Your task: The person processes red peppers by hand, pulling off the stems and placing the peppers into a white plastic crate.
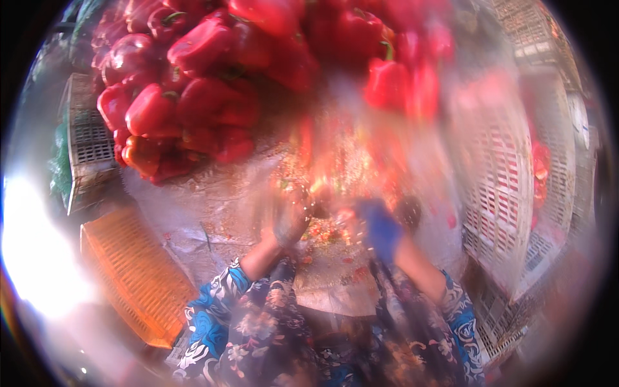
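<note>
A large heap of red bell peppers (pixel 208 96) fills the upper part of the head view, piled on a pale sheet (pixel 188 203). My left hand (pixel 292 222), seemingly in a thin glove, is low over the sheet in front of my knees; blur hides what its fingers touch. To its right, my right hand (pixel 379 227) wears a blue glove, with a blurred reddish thing near its fingertips. Whether either hand grips anything cannot be made out. Between and beyond them lie scattered pepper seeds and red scraps (pixel 324 230).
An orange plastic crate (pixel 138 275) stands at the lower left, a whitish crate (pixel 92 130) above it. On the right are tall white slatted crates (pixel 498 188) with red pieces showing in and behind them. Another crate (pixel 503 329) sits at the lower right.
</note>
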A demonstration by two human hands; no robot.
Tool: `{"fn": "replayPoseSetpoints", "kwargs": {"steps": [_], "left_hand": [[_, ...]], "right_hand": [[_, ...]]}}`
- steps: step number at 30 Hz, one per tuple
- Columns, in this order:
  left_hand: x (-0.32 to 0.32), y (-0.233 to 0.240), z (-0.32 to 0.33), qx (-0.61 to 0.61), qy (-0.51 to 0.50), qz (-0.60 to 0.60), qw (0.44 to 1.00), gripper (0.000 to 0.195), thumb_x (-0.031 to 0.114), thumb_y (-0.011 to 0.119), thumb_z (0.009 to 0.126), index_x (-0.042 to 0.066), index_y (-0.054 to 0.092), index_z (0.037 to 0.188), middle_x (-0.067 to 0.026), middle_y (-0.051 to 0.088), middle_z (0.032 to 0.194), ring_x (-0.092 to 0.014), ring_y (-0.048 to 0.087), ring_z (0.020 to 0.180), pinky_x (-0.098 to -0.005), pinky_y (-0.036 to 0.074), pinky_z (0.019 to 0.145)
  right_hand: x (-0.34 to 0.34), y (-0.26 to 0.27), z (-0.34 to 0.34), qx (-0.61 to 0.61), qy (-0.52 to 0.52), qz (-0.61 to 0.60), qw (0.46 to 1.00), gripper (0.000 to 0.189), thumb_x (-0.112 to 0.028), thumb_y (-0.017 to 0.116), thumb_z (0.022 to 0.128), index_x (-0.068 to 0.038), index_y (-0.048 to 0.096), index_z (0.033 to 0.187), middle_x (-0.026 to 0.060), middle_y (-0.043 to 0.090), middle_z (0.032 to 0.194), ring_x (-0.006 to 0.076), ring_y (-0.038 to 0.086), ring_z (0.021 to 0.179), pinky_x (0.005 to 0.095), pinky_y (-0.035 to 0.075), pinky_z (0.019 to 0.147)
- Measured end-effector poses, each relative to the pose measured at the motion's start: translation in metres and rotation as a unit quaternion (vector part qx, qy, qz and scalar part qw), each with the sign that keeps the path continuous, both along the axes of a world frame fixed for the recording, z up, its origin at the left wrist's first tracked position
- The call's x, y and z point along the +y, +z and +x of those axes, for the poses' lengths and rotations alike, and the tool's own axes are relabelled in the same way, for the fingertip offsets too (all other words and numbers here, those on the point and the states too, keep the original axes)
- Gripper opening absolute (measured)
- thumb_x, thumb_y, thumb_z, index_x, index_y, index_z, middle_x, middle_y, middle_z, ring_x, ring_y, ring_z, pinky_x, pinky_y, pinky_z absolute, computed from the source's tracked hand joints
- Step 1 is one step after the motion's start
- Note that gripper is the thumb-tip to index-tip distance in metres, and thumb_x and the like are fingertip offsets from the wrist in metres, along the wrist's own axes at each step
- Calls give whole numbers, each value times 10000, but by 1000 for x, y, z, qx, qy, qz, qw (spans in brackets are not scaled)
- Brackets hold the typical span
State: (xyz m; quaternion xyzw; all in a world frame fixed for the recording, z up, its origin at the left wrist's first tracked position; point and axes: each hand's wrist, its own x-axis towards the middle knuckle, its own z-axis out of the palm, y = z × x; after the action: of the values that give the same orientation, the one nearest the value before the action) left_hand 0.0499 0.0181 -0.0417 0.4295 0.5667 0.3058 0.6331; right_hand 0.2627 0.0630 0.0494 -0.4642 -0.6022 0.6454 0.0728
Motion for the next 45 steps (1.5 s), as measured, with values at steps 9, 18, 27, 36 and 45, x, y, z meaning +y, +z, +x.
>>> {"fn": "replayPoseSetpoints", "kwargs": {"steps": [9,18,27,36,45], "left_hand": [[-9,87,-146,59,235,17,970,401,155,624,866,56,509,1238,-36,554,1140,-137,569,1007,-293,492,828],[-145,266,-399,753,189,-28,630,584,143,720,760,-3,469,1267,-148,570,1140,-262,565,1044,-351,451,895],[65,184,-202,700,-141,318,623,701,220,649,777,22,340,1374,-182,392,1371,-369,363,1263,-438,306,1050],[202,90,-114,782,-104,200,581,822,384,686,702,-6,345,1340,-211,375,1347,-353,386,1214,-498,338,1001],[230,106,-123,748,-186,196,606,733,388,738,614,12,496,1194,-168,535,1132,-296,509,1059,-472,400,923]], "right_hand": [[-1,59,72,252,-448,77,855,327,-237,489,925,-67,540,1200,52,578,878,90,528,783,236,435,704],[-4,59,69,542,-469,-216,663,356,-254,466,944,-93,495,1260,26,528,818,76,476,691,206,403,622],[0,48,58,658,-373,-349,553,388,-271,444,963,-120,449,1321,1,479,758,63,424,600,176,370,539],[7,60,36,506,-535,-262,624,428,-250,441,969,-111,393,1371,10,641,999,41,377,476,161,335,422],[4,34,29,109,-229,219,942,339,-198,463,943,-17,525,1222,85,639,1016,63,485,507,181,367,426]]}}
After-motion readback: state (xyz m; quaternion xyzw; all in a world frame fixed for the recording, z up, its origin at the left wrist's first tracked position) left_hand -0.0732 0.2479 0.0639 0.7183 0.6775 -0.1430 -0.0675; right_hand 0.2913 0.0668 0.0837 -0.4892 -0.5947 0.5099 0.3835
